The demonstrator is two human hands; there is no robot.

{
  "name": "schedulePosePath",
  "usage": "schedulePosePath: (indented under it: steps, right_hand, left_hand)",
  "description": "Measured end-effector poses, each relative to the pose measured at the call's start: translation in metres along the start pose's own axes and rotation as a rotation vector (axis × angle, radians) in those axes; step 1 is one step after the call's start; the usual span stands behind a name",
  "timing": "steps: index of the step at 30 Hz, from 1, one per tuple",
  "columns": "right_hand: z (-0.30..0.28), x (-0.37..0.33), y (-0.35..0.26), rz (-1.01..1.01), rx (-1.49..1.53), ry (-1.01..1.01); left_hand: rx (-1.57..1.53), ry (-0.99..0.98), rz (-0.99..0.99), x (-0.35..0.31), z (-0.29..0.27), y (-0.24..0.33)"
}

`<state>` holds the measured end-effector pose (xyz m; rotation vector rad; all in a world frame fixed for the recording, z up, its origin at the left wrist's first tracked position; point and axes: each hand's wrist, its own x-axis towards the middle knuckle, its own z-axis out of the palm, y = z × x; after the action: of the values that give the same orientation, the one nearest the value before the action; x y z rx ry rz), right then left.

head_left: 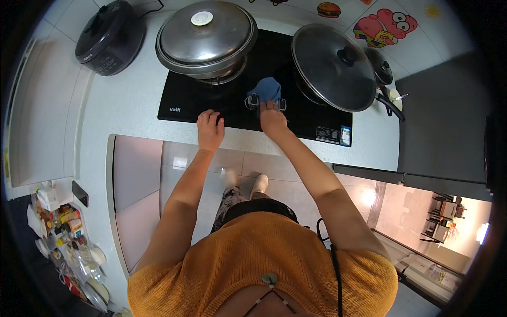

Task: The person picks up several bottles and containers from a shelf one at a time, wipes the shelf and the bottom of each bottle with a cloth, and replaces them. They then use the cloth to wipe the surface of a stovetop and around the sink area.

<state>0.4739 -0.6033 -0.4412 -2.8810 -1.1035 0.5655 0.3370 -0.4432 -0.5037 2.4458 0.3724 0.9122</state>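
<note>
A blue cloth lies bunched on the black glass cooktop, between and behind its two control knobs. My right hand presses the near end of this cloth with its fingers close together, the thumb side partly hidden. One knob is just left of those fingers, the other knob just right. My left hand rests on the cooktop's front edge, fingers slightly bent and apart, holding nothing.
A large steel pot with a domed lid stands on the left burner. On the right burner sits a lidded wok, its handle jutting right. A dark rice cooker occupies the left corner; a phone lies on the left counter.
</note>
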Motion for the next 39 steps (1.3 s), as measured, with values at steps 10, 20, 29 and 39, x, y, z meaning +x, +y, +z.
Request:
schedulePosePath:
  steps: [10,20,29,39]
  right_hand:
    - [0.03,-0.111,0.071,-0.069,0.264,0.072]
    - [0.046,-0.09,0.044,-0.104,0.47,0.68]
    - [0.041,-0.027,-0.088,-0.369,0.371,0.463]
    - [0.044,-0.072,-0.021,-0.347,0.122,0.259]
  left_hand:
    - [-0.136,-0.005,-0.045,-0.004,0.004,-0.013]
    - [-0.277,-0.113,-0.085,-0.025,-0.039,-0.013]
    - [-0.331,-0.059,-0.165,-0.026,-0.054,-0.026]
    - [-0.153,-0.181,-0.028,-0.023,-0.021,0.026]
